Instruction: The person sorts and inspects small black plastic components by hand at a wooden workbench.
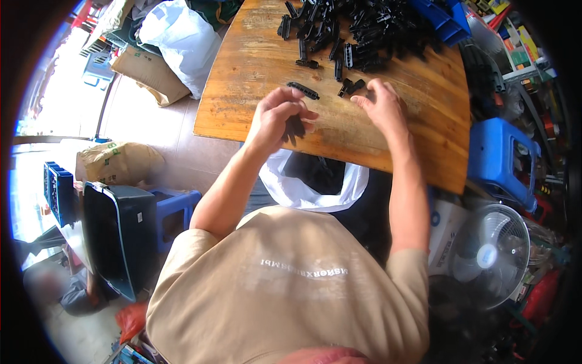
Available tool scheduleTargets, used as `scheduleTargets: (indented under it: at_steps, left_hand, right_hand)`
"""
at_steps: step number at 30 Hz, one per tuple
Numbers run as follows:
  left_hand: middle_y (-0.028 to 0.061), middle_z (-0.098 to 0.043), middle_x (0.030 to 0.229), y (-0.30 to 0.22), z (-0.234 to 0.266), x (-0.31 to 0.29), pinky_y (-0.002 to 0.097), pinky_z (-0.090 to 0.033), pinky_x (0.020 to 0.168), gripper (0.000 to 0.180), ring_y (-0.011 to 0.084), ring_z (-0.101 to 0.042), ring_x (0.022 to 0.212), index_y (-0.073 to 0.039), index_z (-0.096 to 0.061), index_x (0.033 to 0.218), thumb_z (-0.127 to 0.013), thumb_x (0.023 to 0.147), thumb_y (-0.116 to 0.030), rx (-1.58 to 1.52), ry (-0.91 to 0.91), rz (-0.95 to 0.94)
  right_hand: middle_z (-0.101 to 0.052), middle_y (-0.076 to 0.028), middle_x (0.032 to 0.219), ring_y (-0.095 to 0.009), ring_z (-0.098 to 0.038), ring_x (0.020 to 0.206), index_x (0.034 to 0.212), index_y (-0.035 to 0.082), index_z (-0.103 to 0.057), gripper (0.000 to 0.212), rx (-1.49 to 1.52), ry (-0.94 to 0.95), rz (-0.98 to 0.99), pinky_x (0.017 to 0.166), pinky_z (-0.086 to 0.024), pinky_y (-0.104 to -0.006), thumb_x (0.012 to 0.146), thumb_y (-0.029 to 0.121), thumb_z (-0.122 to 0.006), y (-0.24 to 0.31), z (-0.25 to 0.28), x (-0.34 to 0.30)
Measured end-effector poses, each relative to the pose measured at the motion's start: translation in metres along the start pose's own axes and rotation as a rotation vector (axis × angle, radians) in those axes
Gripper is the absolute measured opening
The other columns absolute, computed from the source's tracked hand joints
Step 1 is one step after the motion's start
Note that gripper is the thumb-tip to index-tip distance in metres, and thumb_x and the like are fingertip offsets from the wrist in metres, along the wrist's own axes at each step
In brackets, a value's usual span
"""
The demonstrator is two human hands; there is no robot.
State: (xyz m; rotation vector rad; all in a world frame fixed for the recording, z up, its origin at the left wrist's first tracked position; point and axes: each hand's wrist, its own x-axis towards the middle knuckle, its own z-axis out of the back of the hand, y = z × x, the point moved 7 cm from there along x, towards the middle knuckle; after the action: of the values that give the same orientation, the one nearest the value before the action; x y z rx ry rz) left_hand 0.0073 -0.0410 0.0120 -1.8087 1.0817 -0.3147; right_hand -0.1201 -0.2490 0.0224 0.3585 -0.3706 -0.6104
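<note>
My left hand (pixel 280 116) is over the near part of the wooden table, fingers curled. Dark, slim plastic pieces (pixel 294 128) show under its palm, blurred, seemingly held by the curled fingers. A long black slotted plastic part (pixel 304 91) is just beyond its fingertips; I cannot tell whether it touches them. To the right, my right hand (pixel 387 109) has its thumb and forefinger apart. Close by these fingertips lie small black plastic parts (pixel 348 88) on the tabletop. A big heap of similar black parts (pixel 364 36) covers the table's far side.
The wooden table (pixel 242 79) has its near edge before me. Below that edge hangs an open white bag (pixel 285 191) with dark contents. A blue crate (pixel 445 24) stands far right. Right of me are a blue stool (pixel 503 161) and a fan (pixel 487 256); a black bin (pixel 124 233) is left.
</note>
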Motion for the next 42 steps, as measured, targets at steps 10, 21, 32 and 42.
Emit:
scheduleTargets:
  at_steps: [10, 21, 32, 42]
  left_hand:
    - [0.0124, -0.064, 0.099, -0.028, -0.007, 0.05, 0.0437, -0.051, 0.077, 0.022, 0.0346, -0.064, 0.091, -0.005, -0.067, 0.1, -0.059, 0.089, -0.023, 1.766, 0.188, -0.486]
    - [0.0095, -0.067, 0.076, 0.032, -0.032, -0.015, 0.0315, -0.051, 0.066, 0.023, 0.0165, -0.063, 0.07, 0.003, -0.066, 0.103, -0.06, 0.092, -0.016, 0.817, 0.476, -0.032]
    - [0.0091, -0.063, 0.087, 0.026, -0.055, -0.046, 0.0318, -0.051, 0.076, 0.045, 0.0164, -0.061, 0.083, 0.002, -0.056, 0.122, -0.061, 0.097, -0.036, 0.554, 0.416, -0.145]
    - [0.0181, -0.064, 0.088, 0.008, -0.056, -0.062, 0.0394, -0.05, 0.069, 0.031, 0.036, -0.064, 0.079, -0.001, -0.06, 0.11, -0.066, 0.093, -0.026, 0.835, 0.375, -0.543]
  right_hand:
    - [-0.067, -0.015, 0.079, -0.026, -0.069, 0.076, 0.099, 0.001, -0.06, 0.018, 0.454, 0.133, -0.115, 0.07, -0.055, -0.036, 0.087, 0.012, -0.066, -0.015, 0.005, -0.032]
    - [-0.061, -0.003, 0.092, -0.01, -0.064, 0.08, 0.106, -0.001, -0.057, 0.015, 0.943, 0.25, 0.015, 0.073, -0.052, -0.023, 0.092, -0.005, -0.061, 0.053, 0.003, -0.111]
    - [-0.063, -0.008, 0.097, -0.014, -0.064, 0.077, 0.097, 0.0, -0.059, 0.013, 0.959, -0.104, 0.01, 0.068, -0.052, -0.0256, 0.088, -0.001, -0.068, 0.055, 0.012, -0.119]
    - [-0.063, -0.012, 0.088, -0.023, -0.065, 0.076, 0.102, 0.001, -0.059, 0.026, 0.743, 0.154, 0.153, 0.065, -0.05, -0.0337, 0.09, 0.021, -0.071, 0.07, 0.031, -0.108]
